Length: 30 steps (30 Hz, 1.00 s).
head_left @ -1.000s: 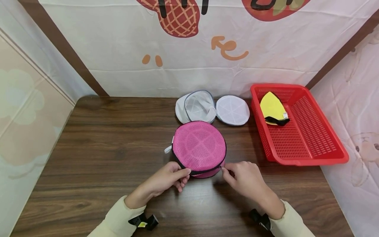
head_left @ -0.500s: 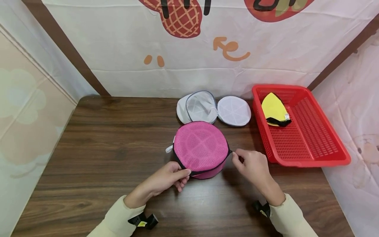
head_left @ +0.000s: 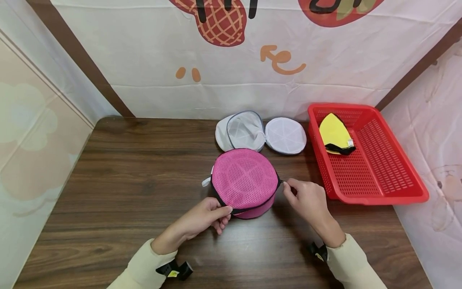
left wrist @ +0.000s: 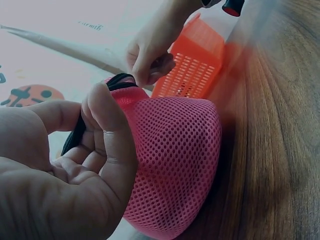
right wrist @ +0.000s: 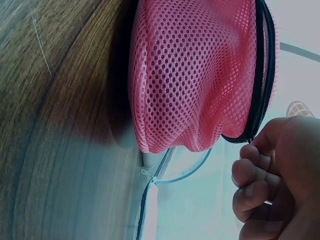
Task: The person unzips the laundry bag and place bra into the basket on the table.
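A round pink mesh laundry bag [head_left: 245, 176] with a black zipper [right wrist: 262, 80] around its top stands on the wooden table. My left hand [head_left: 207, 216] pinches the black zipper edge at the bag's front left, thumb on top. At the right side of the rim, my right hand [head_left: 306, 200] pinches the small zipper pull [right wrist: 251, 140] between thumb and finger. Seen from the right wrist, the zipper tape is drawn out toward those fingertips and the mesh side below is creased. A white tag [head_left: 206, 182] sticks out on the bag's left.
Behind the pink bag lies a white mesh bag [head_left: 242, 132], its round lid [head_left: 286, 135] folded out to the right. A red plastic basket [head_left: 382, 198] stands at the right, holding a yellow item with black trim [head_left: 333, 130]. A printed cloth [head_left: 151, 48] hangs behind the table [head_left: 119, 192].
My right hand has drawn the zipper pull around the rim, to the right and away from me, then moved only slightly. The left hand keeps its place on the edge.
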Motion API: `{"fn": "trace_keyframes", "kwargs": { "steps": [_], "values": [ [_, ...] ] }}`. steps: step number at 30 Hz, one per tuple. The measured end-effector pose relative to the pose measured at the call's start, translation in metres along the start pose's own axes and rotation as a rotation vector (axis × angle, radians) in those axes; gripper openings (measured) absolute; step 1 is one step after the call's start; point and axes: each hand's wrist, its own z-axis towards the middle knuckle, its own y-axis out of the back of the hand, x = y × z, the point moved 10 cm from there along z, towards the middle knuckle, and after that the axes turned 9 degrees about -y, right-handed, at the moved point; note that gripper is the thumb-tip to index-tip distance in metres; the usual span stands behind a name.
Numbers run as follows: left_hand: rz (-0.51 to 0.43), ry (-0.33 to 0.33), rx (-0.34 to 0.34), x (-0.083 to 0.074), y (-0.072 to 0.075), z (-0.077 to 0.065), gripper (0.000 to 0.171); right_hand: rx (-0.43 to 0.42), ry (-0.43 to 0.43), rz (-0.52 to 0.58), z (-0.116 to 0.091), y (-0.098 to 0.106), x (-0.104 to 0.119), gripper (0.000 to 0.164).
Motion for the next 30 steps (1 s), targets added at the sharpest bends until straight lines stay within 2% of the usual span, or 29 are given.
{"fn": "trace_keyframes", "kwargs": {
  "steps": [11,17,21,30],
  "values": [
    [-0.026,-0.002,-0.002,-0.001,0.0,0.0,0.025,-0.018,0.009,-0.011,-0.005,0.006,0.003,0.04],
    [-0.035,-0.002,-0.053,-0.003,0.006,0.0,0.023,-0.023,0.036,-0.012,-0.01,0.011,0.007,0.04],
    [-0.04,0.002,-0.093,-0.003,0.013,0.0,0.024,0.003,0.055,0.007,-0.013,0.011,0.011,0.041],
    [0.004,-0.005,-0.127,-0.005,0.022,0.0,0.026,0.123,0.097,0.039,-0.019,0.005,0.017,0.04]
  ]
}}
